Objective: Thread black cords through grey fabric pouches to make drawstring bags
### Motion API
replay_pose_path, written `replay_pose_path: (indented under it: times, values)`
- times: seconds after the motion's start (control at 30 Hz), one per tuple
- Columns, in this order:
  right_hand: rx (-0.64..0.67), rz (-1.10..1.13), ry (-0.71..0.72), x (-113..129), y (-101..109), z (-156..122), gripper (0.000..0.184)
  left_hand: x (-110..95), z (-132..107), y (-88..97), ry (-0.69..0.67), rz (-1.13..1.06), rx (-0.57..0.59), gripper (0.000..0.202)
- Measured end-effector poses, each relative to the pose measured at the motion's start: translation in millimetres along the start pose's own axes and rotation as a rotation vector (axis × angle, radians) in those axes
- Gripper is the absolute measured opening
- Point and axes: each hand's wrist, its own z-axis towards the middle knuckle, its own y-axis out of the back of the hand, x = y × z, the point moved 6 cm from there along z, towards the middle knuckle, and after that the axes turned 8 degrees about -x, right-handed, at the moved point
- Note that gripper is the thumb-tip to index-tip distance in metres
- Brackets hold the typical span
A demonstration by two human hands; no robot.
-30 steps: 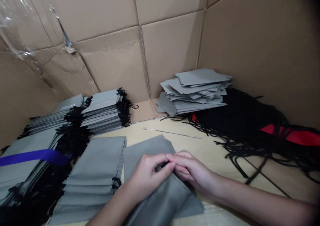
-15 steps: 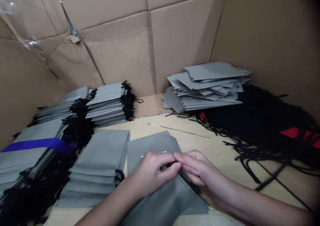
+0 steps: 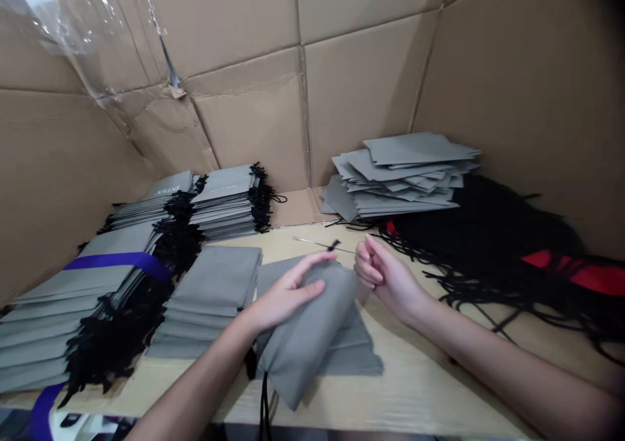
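Note:
My left hand (image 3: 288, 294) is closed on a grey drawstring pouch (image 3: 312, 337), thumb lying over the fabric. The pouch tilts, and black cord (image 3: 264, 405) hangs from its lower left end. A small black cord end (image 3: 334, 245) pokes up beyond my left fingertips. My right hand (image 3: 385, 271) is a little to the right, apart from the pouch, fingers curled in a pinch; what they hold, if anything, I cannot make out. Under the pouch lie more flat grey pouches (image 3: 354, 353). Behind both hands rests a thin metal needle-like rod (image 3: 307, 240), partly hidden.
Left of my hands is a stack of grey pouches (image 3: 215, 278). Farther left are corded stacks, one with a purple band (image 3: 117, 263). At the back right sits a loose pile of grey pouches (image 3: 405, 174) beside black cords (image 3: 508, 232). Cardboard walls (image 3: 371, 83) surround the table.
My hands were together at the cord; now my right hand is apart to the right. The pouch in my left hand has turned and come up, showing cord hanging below.

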Motion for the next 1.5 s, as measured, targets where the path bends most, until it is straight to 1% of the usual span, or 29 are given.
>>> replay_pose_path:
  times: [0.03,0.07,0.1,0.17,0.23,0.27,0.33,0.4,0.43,0.53,0.63,0.67,0.73,0.77,0.83,0.9,0.97,1.0,1.07,1.1,1.13,1.17,1.2,1.27,1.33,1.37,1.4,1.47,1.5]
  values:
    - [-0.013,0.032,0.006,2.4,3.9,2.9,0.033,-3.6,-1.2,8.9,-0.009,0.043,-0.059,0.028]
    - [-0.033,0.049,0.010,4.2,8.3,5.8,0.031,-5.7,-3.4,22.3,-0.001,0.075,-0.161,0.025]
    - [-0.051,0.053,0.007,5.2,12.4,8.6,0.029,-8.2,-8.3,43.1,-0.012,0.071,-0.350,0.023]
    - [-0.067,0.038,-0.008,4.5,17.9,12.9,0.028,-8.0,-28.7,89.9,-0.020,0.050,-0.753,0.027]
    - [-0.057,0.011,-0.029,0.5,19.8,15.1,0.027,-3.3,-56.4,131.1,-0.059,0.044,-1.046,0.030]
    - [-0.049,-0.004,-0.041,-2.5,19.9,15.6,0.027,1.8,-69.6,147.7,-0.057,0.048,-1.134,0.031]
    - [-0.029,-0.036,-0.061,-9.1,19.1,15.8,0.027,15.5,-92.0,171.3,0.003,0.078,-1.213,0.031]
    - [-0.005,-0.073,-0.069,-14.3,17.2,15.4,0.028,26.9,-109.4,182.3,0.033,0.089,-1.244,0.031]
    - [0.009,-0.097,-0.068,-15.6,15.7,14.9,0.028,30.7,-116.1,183.5,0.036,0.095,-1.258,0.031]
    - [0.058,-0.185,-0.057,-13.0,6.1,9.6,0.030,35.9,-124.6,173.9,0.042,0.081,-1.257,0.034]
    - [0.137,-0.370,0.031,0.3,-16.1,-5.1,0.026,33.6,-119.0,155.5,0.055,0.020,-1.207,0.041]
    - [0.200,-0.569,0.161,7.9,-29.2,-13.0,0.024,31.8,-115.6,149.2,0.059,-0.012,-1.187,0.043]
    - [0.334,-0.927,0.313,11.3,-57.1,-30.1,0.023,27.4,-108.3,137.1,0.061,-0.093,-1.150,0.046]
    - [0.393,-1.042,0.357,9.6,-70.4,-37.7,0.025,25.1,-104.5,131.3,0.060,-0.135,-1.129,0.047]
    - [0.454,-1.134,0.392,2.6,-92.4,-47.1,0.033,20.9,-97.5,120.8,0.046,-0.195,-1.093,0.048]
    - [0.552,-1.067,0.313,-11.8,-109.8,-50.0,0.034,18.4,-92.4,113.2,0.035,-0.199,-1.071,0.052]
    - [0.624,-0.869,0.242,-23.5,-122.0,-47.5,0.031,20.7,-90.0,109.4,0.079,-0.167,-1.055,0.061]
    - [0.625,-0.769,0.185,-29.0,-124.0,-43.5,0.035,23.9,-89.9,108.4,0.132,-0.138,-1.033,0.067]
    - [0.561,-0.620,0.058,-38.1,-120.9,-33.1,0.039,29.9,-92.6,107.2,0.250,-0.015,-0.952,0.075]
    - [0.543,-0.580,0.006,-41.7,-118.4,-29.3,0.040,29.8,-95.3,106.9,0.272,0.108,-0.903,0.075]
    - [0.527,-0.545,-0.049,-44.6,-115.6,-26.6,0.041,26.4,-98.7,106.7,0.253,0.275,-0.866,0.073]
    - [0.522,-0.512,-0.102,-46.7,-113.1,-25.4,0.042,18.3,-102.1,105.2,0.170,0.491,-0.841,0.066]
    - [0.521,-0.475,-0.154,-47.9,-111.2,-25.4,0.042,7.5,-105.1,100.4,0.044,0.730,-0.825,0.059]
    - [0.523,-0.374,-0.261,-48.7,-109.0,-27.6,0.043,-15.9,-111.0,81.5,-0.291,1.133,-0.839,0.047]
    - [0.543,-0.269,-0.339,-47.0,-109.9,-31.3,0.043,-31.1,-111.6,59.2,-0.574,1.334,-0.860,0.051]
    - [0.558,-0.227,-0.367,-45.5,-110.6,-32.9,0.042,-35.4,-107.7,48.3,-0.686,1.398,-0.838,0.054]
    - [0.567,-0.201,-0.390,-43.9,-110.7,-33.9,0.041,-36.7,-99.7,39.0,-0.748,1.453,-0.779,0.055]
    - [0.563,-0.217,-0.406,-40.9,-107.5,-33.1,0.039,-30.9,-75.9,21.4,-0.805,1.520,-0.505,0.053]
    - [0.554,-0.251,-0.403,-39.7,-104.0,-31.6,0.038,-26.1,-63.5,16.9,-0.786,1.522,-0.393,0.052]
